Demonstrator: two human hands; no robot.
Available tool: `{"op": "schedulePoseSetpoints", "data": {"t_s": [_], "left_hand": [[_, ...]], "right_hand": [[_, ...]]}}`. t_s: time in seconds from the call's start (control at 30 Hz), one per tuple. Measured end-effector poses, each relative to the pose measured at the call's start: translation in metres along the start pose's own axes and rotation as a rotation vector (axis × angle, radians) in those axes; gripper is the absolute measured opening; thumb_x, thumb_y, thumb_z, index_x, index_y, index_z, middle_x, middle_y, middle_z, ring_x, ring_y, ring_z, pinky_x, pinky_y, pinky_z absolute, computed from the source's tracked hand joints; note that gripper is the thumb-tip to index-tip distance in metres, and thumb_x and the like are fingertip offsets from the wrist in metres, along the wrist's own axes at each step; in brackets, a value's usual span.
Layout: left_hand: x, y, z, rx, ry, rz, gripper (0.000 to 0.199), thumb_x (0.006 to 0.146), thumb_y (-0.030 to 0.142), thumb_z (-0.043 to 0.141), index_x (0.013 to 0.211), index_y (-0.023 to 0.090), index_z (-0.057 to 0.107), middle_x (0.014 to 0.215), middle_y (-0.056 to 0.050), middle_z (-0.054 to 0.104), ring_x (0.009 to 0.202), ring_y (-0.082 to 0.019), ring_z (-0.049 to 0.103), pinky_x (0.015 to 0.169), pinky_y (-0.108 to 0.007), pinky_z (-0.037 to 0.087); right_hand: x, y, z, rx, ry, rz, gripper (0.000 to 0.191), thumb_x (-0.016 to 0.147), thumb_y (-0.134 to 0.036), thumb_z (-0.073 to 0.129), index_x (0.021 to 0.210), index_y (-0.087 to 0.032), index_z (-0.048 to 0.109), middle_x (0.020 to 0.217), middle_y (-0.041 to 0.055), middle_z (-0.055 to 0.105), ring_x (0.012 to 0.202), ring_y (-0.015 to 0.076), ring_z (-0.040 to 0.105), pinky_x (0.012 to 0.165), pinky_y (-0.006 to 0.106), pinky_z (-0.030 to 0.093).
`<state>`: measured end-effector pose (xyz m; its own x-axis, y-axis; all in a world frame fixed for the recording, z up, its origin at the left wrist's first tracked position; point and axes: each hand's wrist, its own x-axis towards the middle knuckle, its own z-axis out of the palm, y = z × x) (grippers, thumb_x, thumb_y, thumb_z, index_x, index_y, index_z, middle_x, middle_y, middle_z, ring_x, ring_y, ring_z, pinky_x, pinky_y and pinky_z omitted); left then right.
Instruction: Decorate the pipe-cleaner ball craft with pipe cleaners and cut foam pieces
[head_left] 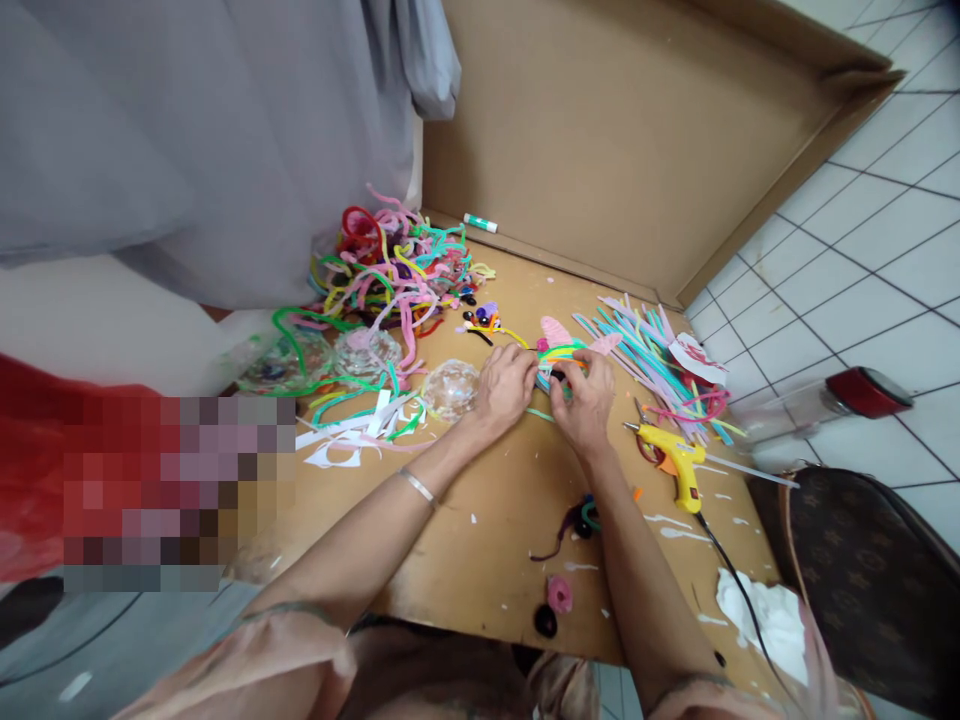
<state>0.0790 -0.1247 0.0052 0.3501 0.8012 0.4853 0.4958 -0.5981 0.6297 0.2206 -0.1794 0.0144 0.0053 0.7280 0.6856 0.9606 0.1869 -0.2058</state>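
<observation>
A small craft piece of coloured pipe cleaners [564, 353], with bands of green, yellow, orange and blue, is between my two hands above the table. Two pink ear-like shapes, one of them a pink ear [556, 331], stick out at its far side. My left hand [506, 387] has its fingers closed against the left side of the piece. On the right, my right hand [586, 402] grips it with bent fingers and thumb. The fingers hide part of the piece. A clear plastic ball [451, 390] lies just left of my left hand.
Tangled pipe cleaners [405, 265] are heaped at the back left, with white paper scraps [337, 445] nearer. Straight pipe cleaners [637, 345] lie at right, near a yellow glue gun [679, 462] with a black cord. A glue stick [481, 223] lies by the cardboard wall [585, 130]. A brown bag [870, 570] sits right.
</observation>
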Motion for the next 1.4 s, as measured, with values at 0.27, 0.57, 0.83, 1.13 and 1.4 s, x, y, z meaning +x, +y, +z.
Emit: {"op": "schedulePoseSetpoints", "data": {"t_s": [0.27,0.57,0.83,1.13,1.4], "left_hand": [[0.0022,0.0004,0.0017,0.005,-0.027,0.005,0.020,0.094,0.018,0.044,0.090,0.016,0.063,0.090,-0.010,0.062,0.088,-0.022,0.056,0.082,-0.033,0.047],[0.0037,0.0042,0.0017,0.032,-0.064,-0.062,0.020,0.094,0.018,0.044,0.090,0.015,0.064,0.090,-0.009,0.064,0.086,-0.020,0.059,0.081,-0.030,0.048],[0.0060,0.0039,0.0025,-0.010,-0.086,-0.105,0.023,0.092,0.018,0.044,0.087,0.014,0.066,0.088,-0.009,0.067,0.083,-0.020,0.062,0.081,-0.030,0.048],[0.0074,0.0034,0.0045,-0.035,-0.079,-0.146,0.019,0.090,0.018,0.045,0.087,0.015,0.064,0.087,-0.009,0.067,0.079,-0.019,0.061,0.079,-0.031,0.049],[0.0058,0.0022,0.0064,-0.053,-0.080,-0.142,0.017,0.090,0.018,0.045,0.087,0.016,0.061,0.088,-0.010,0.067,0.081,-0.020,0.061,0.081,-0.033,0.049]], "right_hand": [[0.0003,0.0005,0.0012,-0.029,0.004,-0.020,0.014,0.086,-0.027,0.057,0.096,-0.022,0.066,0.114,0.0122,0.054,0.108,0.0284,0.050,0.091,0.044,0.042],[-0.0005,-0.0020,0.0004,-0.095,-0.003,-0.029,0.015,0.088,-0.026,0.055,0.097,-0.020,0.066,0.114,0.0131,0.055,0.109,0.0284,0.051,0.089,0.042,0.041],[-0.0001,-0.0042,0.0005,-0.121,0.027,-0.035,0.014,0.088,-0.026,0.055,0.096,-0.021,0.065,0.112,0.0120,0.055,0.107,0.0270,0.052,0.088,0.040,0.042],[0.0001,-0.0045,0.0014,-0.116,0.026,-0.031,0.013,0.088,-0.026,0.056,0.095,-0.021,0.065,0.112,0.0119,0.055,0.107,0.0274,0.052,0.087,0.041,0.041],[-0.0008,-0.0008,0.0039,-0.068,0.016,-0.010,0.018,0.089,-0.029,0.054,0.102,-0.021,0.064,0.114,0.0130,0.055,0.109,0.0286,0.051,0.089,0.042,0.041]]}}
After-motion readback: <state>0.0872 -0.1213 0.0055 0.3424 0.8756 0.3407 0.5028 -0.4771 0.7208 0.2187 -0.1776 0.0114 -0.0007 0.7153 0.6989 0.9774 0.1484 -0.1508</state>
